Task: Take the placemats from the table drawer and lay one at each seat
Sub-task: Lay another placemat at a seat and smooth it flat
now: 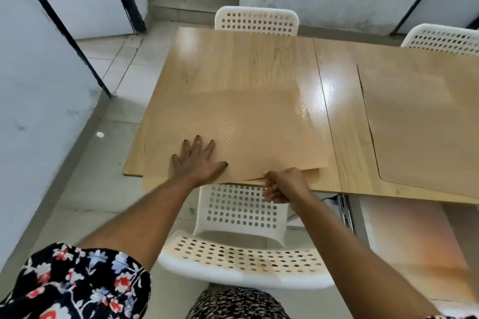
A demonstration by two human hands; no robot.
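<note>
Left hand (197,160) flat, fingers spread and straight, pressed palm-down on a tan, translucent, dot-textured rectangular placemat (233,132). Placemat stretching ahead of and to the right of that hand across the pale wood-grain table top (233,59), near edge hanging slightly past the table edge just behind the wrist. Right hand (283,185) curled at the near right part of the mats, fingers folded under and thumb on top, pinching what looks like a second thin tan sheet (309,172) lying beneath the first, a strip of it showing just past the knuckles; hard to tell whether one sheet or both sit in the pinch. Well to the right of the right hand, another tan dot-textured placemat (420,124) lying flat on the table, apart from the pair under the hands. Directly below both hands, a white perforated plastic chair (241,248), backrest nearest the body, seat tucked beneath the table edge. Below and right of the right forearm, an open table drawer (399,235) with a metal slide rail (344,212) along its left side. Far beyond the left fingertips, a second white perforated chair back (256,21) at the opposite table edge; a third (445,39) further right. Floral-print sleeve (77,285) at the left upper arm.
</note>
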